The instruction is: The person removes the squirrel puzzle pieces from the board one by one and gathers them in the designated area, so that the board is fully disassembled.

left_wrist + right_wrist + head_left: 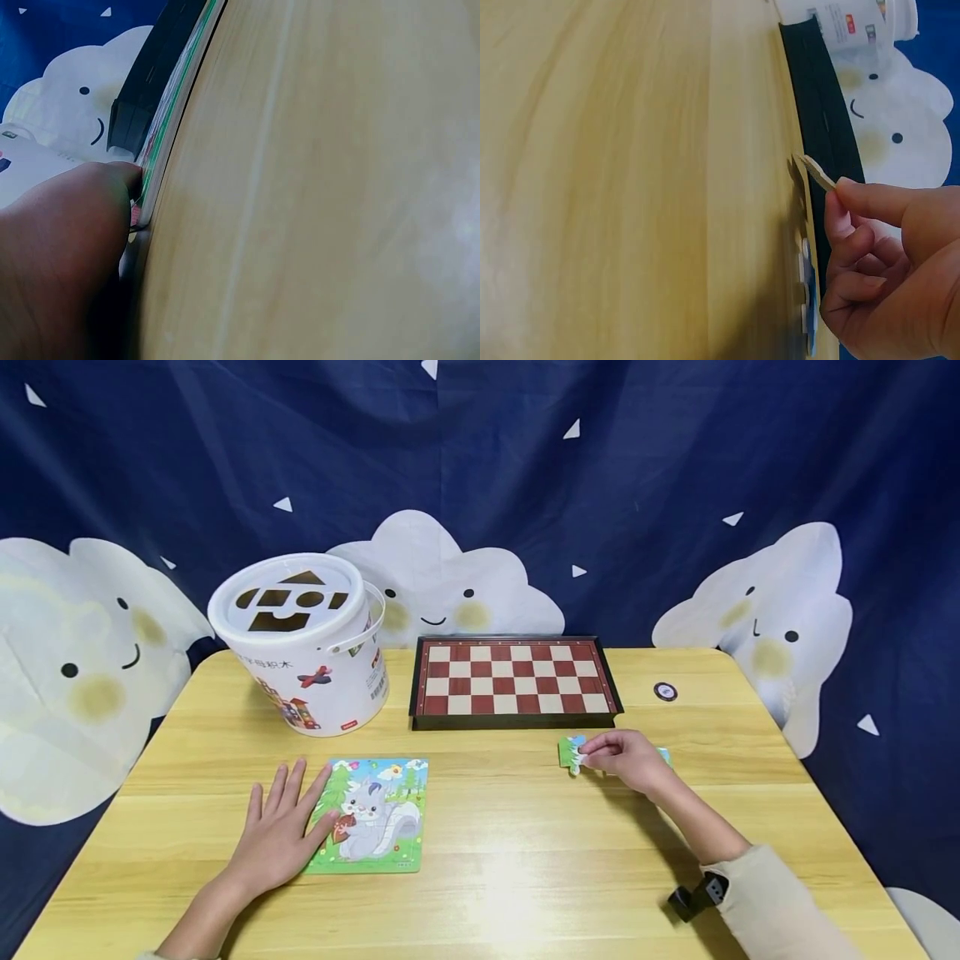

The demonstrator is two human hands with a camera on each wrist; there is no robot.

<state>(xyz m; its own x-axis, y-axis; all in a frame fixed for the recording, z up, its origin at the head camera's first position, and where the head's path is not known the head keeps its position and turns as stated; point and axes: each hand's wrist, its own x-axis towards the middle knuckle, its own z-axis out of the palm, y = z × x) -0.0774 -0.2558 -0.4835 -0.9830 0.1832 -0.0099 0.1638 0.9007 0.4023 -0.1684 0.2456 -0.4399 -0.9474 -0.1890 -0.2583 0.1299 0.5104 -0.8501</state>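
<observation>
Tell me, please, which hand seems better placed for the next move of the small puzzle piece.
Probably the right hand: its fingers pinch that puzzle piece. The left hand lies spread, partly over the squirrel puzzle's left edge, well away from the piece.

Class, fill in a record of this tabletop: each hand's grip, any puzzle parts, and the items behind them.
Left-hand grip: rests on the squirrel puzzle at its left edge
Right-hand grip: pinches a loose puzzle piece
Other puzzle material: partly hidden, piece count unclear
White bucket: cut-out lid, left of the checkered board
Dark round chip: right of the board
</observation>
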